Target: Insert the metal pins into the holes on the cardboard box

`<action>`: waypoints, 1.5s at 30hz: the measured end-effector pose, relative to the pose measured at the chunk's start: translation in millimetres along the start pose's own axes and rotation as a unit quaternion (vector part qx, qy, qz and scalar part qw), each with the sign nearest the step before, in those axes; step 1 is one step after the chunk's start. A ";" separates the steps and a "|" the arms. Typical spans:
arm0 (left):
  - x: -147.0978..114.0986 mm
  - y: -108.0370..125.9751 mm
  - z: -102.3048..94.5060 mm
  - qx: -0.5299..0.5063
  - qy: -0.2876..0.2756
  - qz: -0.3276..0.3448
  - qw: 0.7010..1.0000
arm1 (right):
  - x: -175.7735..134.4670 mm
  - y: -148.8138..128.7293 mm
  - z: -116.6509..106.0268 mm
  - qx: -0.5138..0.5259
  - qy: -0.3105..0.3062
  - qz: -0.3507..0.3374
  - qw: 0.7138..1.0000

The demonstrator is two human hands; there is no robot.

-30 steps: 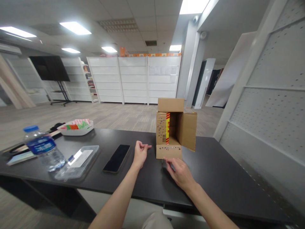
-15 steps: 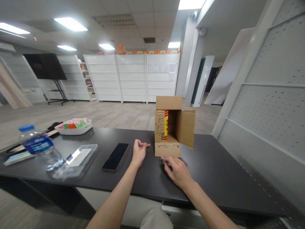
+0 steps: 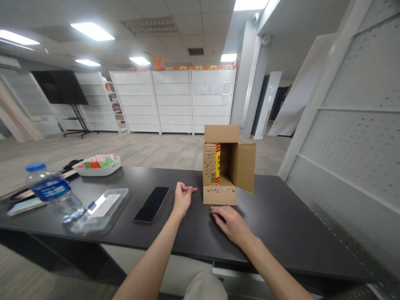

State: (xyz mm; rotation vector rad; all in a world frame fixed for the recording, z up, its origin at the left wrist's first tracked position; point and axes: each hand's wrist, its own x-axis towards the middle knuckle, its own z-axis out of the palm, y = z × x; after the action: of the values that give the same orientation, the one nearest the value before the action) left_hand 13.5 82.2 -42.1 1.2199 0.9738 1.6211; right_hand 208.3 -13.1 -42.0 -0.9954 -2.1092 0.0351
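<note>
An open cardboard box point(image 3: 233, 160) lies on its side with its mouth toward me. Its lower flap point(image 3: 219, 199) rests toward me on the desk, with a row of small dark and shiny spots across it. More grey spots dot the left flap point(image 3: 209, 162), beside a yellow and red tape strip. My right hand point(image 3: 230, 221) is just in front of the lower flap, thumb and fingers pinched at a tiny thin thing too small to name. Left of the box, my left hand point(image 3: 183, 198) is closed, thumb against the fingers with one finger pointing right; its contents are hidden.
A black phone point(image 3: 152, 204) lies left of my left hand on the dark desk point(image 3: 281, 233). Farther left are a clear plastic case point(image 3: 103, 210), a tilted water bottle point(image 3: 54, 193) and a white basket point(image 3: 103, 170) of colourful packets. A perforated panel point(image 3: 359, 137) stands at right.
At the right fingertips, the small dark shiny thing seen before now shows only as a thin sliver. My left hand and the box stay in place.
</note>
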 end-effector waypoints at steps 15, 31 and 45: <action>0.5 -1.2 -0.3 -0.004 -0.004 -0.002 1.000 | 3.4 -5.6 -4.5 -0.001 -0.051 0.025 0.998; 1.8 -4.8 -1.8 -0.005 -0.007 0.004 1.000 | 2.4 -2.6 -1.1 0.008 -0.082 0.041 0.996; 1.2 -2.5 -1.2 -0.008 -0.008 0.000 1.000 | 4.2 -3.8 -2.3 0.010 -0.095 0.038 0.995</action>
State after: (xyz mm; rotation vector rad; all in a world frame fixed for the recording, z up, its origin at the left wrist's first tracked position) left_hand 12.6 84.1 -44.3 1.2202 0.9493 1.6152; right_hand 205.7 -13.6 -36.5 -1.0981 -2.2369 0.1950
